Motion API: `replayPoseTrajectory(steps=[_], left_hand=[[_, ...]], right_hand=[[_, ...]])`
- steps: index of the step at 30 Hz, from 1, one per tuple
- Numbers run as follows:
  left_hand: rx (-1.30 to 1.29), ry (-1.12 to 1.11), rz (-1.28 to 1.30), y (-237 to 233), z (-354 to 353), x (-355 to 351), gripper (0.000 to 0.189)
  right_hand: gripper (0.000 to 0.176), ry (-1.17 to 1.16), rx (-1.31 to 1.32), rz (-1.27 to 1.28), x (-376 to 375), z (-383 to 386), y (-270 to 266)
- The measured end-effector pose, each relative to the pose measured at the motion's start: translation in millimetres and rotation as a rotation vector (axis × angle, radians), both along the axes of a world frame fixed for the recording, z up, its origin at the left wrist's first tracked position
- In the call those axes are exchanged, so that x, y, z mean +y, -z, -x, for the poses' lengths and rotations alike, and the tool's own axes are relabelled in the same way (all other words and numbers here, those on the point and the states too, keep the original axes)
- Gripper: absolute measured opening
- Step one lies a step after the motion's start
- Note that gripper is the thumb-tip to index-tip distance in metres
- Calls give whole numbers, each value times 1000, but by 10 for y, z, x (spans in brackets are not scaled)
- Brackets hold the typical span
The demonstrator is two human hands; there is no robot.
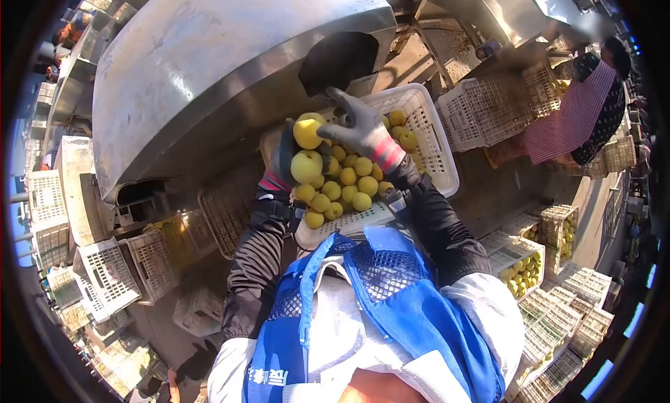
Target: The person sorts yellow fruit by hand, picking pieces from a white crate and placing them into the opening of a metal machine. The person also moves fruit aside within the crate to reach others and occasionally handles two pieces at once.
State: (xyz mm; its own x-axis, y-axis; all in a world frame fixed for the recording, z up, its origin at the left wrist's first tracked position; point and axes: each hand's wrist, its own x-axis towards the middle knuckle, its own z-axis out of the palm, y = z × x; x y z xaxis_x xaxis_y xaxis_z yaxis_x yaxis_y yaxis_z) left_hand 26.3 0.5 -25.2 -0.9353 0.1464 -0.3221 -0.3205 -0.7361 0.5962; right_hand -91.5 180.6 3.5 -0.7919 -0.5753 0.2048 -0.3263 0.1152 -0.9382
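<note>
A white plastic crate (434, 139) full of round yellow fruit (347, 183) rests in front of my chest, against a big steel machine. My left hand (282, 160), in a dark glove with a red cuff, cups one large yellow fruit (306, 167) at the crate's left edge. My right hand (360, 126), in a grey glove, reaches across the crate and grips another large yellow fruit (308, 132) just above the first. Both fruits are held near the machine's dark opening (339, 61).
The curved steel machine hood (209, 61) fills the upper left. Empty white crates (105, 270) are stacked on the left, and more empty crates (481, 110) stand at the upper right. Crates with yellow fruit (523, 272) stand on the right. A person in a pink checked top (572, 117) bends over crates at the far right.
</note>
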Motion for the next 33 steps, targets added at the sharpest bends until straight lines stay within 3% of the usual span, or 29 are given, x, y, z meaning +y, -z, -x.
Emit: replayPoseTrajectory(steps=[1, 3, 5, 6, 7, 9, 11, 15, 19, 21, 22, 23, 24, 26, 27, 29, 30, 32, 33], left_hand=[[2, 25, -23, -13, 60, -2, 69], [38, 69, 54, 52, 177, 16, 66], [9, 103, 146, -37, 270, 96, 73], [435, 13, 740, -256, 197, 126, 74], [443, 11, 746, -184, 240, 90, 74], [-126, -104, 139, 49, 327, -9, 72], [-191, -122, 15, 123, 258, -149, 69], [-301, -241, -372, -15, 125, -227, 63], [-235, -379, -438, -27, 176, -190, 46], [-179, -384, -394, 54, 211, -182, 43], [58, -306, 48, 122, 224, -161, 44], [293, -211, 488, 189, 242, -140, 46], [294, -206, 484, 260, 290, -139, 46], [562, -36, 1046, 423, 395, -139, 51], [569, -26, 1041, 640, 448, -206, 51], [-35, 68, 1165, 1057, 538, -370, 63], [-28, 72, 1167, 823, 510, -312, 63], [-86, 216, 2124, 392, 332, -216, 73], [-339, -128, 1703, 420, 314, -258, 74]], right_hand=[[80, -62, -3, -86, 76, -157, -50], [78, 29, 123, -62, 90, -327, -54], [76, 80, 145, -91, 80, -300, -97], [76, 164, 261, -131, 48, -251, -43], [75, 246, 377, -171, 8, -199, 19], [72, 319, 482, -185, -105, 21, 151], [67, 435, 574, -347, -246, 261, 261], [59, 378, 533, -316, -644, 895, 542], [54, 543, 668, -327, -628, 842, 293], [59, 342, 361, -96, -412, 559, 191], [59, 341, 360, -100, -302, 368, 129], [65, 193, 405, -80, -178, 150, 65], [72, 46, 449, -59, -88, 10, 41], [77, 25, 459, -141, -4, -145, 130], [82, 1, 473, -215, -2, -174, 193], [77, 63, 456, -116, -20, -166, 263], [75, 146, 471, -147, -24, -155, 259], [72, 234, 489, -176, -71, -90, 272], [69, 338, 500, -192, -120, -15, 318]])
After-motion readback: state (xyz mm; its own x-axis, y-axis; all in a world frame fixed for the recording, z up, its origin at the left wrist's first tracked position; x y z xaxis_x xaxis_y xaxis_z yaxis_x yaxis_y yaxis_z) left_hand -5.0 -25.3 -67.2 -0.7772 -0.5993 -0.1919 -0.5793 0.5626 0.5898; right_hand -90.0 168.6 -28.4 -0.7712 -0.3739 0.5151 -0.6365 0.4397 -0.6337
